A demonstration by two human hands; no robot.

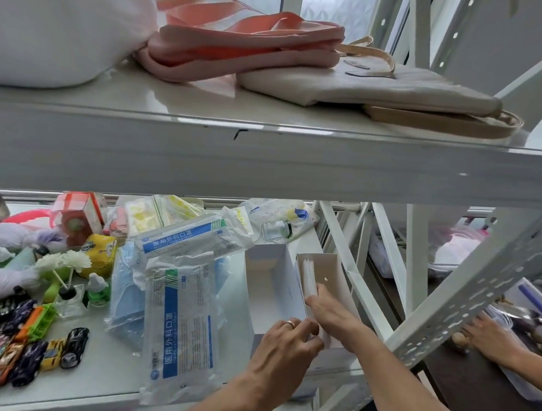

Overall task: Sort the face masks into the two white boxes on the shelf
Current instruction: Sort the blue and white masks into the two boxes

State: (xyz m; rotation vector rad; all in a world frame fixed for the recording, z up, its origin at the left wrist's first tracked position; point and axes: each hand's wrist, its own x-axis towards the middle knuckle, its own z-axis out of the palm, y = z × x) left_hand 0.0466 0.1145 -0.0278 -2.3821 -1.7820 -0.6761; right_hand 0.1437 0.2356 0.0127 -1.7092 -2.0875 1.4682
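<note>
Two white boxes stand side by side on the lower shelf. The left box shows a bare inside. The right box holds a stack of white masks standing on edge. My right hand reaches into the right box with its fingers on the near end of that stack. My left hand, wearing a ring, pinches the front wall of the right box. Left of the boxes lie sealed mask packs with blue labels, on top of a bag of loose blue masks.
Toy cars, small bottles, a white flower diffuser and plush toys crowd the shelf's left part. Bags lie on the upper shelf. A perforated diagonal brace crosses at the right. Another person's hand works beyond it.
</note>
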